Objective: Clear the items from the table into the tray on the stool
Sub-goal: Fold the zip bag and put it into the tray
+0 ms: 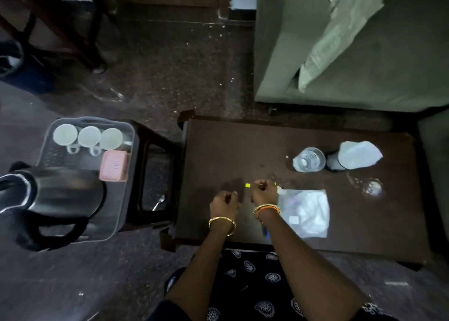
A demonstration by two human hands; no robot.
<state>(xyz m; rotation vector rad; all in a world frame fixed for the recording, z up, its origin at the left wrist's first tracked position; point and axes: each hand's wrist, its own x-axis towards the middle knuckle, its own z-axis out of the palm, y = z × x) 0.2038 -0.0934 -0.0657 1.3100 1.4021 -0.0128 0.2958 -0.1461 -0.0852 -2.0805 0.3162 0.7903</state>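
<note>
While both hands hover over the dark brown rectangular desk [218,145], the right hand [263,193] pinches a small yellow packet [248,185]; the left hand [224,202] is curled, contents indeterminate. 1 clear drinking glass [309,159] and 1 clear plastic bag [306,213] remain on the desk. Left of it, the grey plastic tray [48,136] on the dark stool [155,174] holds 3 white cups [87,136], a pink box [113,165] and a steel kettle [56,192].

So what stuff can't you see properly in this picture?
- Head view: the tiny yellow item pinched by the right hand is too small to identify.
- The clear plastic bag is partly hidden by the right forearm; its contents are blurred.
- The steel kettle in the grey plastic tray is motion-blurred.
</note>
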